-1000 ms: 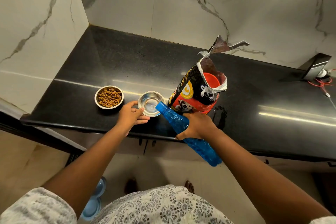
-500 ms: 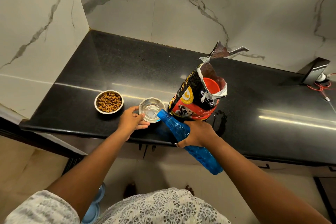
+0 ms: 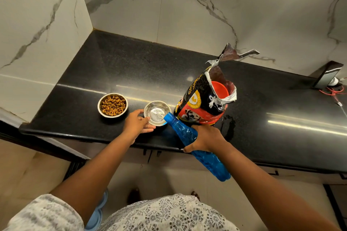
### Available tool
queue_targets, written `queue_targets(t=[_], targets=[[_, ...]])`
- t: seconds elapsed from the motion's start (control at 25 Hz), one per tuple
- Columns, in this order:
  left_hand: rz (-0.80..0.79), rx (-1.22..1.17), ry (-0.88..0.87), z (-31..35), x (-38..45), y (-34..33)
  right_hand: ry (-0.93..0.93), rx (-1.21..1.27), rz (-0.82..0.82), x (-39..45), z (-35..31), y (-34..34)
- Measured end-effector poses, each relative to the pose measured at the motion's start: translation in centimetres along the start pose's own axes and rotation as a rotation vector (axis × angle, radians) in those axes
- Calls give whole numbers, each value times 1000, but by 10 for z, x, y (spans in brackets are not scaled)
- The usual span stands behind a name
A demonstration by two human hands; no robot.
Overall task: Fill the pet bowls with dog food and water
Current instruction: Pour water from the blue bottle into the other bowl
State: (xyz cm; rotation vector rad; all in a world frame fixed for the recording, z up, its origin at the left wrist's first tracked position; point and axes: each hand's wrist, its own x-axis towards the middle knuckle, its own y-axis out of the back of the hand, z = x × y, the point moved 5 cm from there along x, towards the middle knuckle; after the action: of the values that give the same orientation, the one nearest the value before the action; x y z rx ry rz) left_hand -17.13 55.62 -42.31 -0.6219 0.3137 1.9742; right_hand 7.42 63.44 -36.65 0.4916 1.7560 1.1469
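Two steel bowls stand near the front edge of the black counter (image 3: 131, 65). The left bowl (image 3: 112, 105) is full of brown kibble. The right bowl (image 3: 157, 112) holds clear water. My left hand (image 3: 138, 125) grips the water bowl's near rim with thumb and fingers. My right hand (image 3: 206, 138) is closed around a blue plastic bottle (image 3: 183, 131), tilted with its mouth over the water bowl's right rim. The open dog food bag (image 3: 204, 103) stands upright just right of the bowl, with an orange scoop (image 3: 220, 90) inside.
Marble walls close the counter at the left and back. A wet patch (image 3: 228, 124) lies right of the bag. A dark device (image 3: 327, 76) with red wires sits at the far right. A blue object (image 3: 97, 212) lies on the floor below.
The bottle stays tipped at the water bowl and both hands keep their grips. Only the view has shifted slightly.
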Motion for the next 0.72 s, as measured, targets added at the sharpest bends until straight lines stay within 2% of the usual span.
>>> queue_targets(t=[0.72], targets=[[20,3,28,-6,2,3,-27,22,-15,4,-4,6]])
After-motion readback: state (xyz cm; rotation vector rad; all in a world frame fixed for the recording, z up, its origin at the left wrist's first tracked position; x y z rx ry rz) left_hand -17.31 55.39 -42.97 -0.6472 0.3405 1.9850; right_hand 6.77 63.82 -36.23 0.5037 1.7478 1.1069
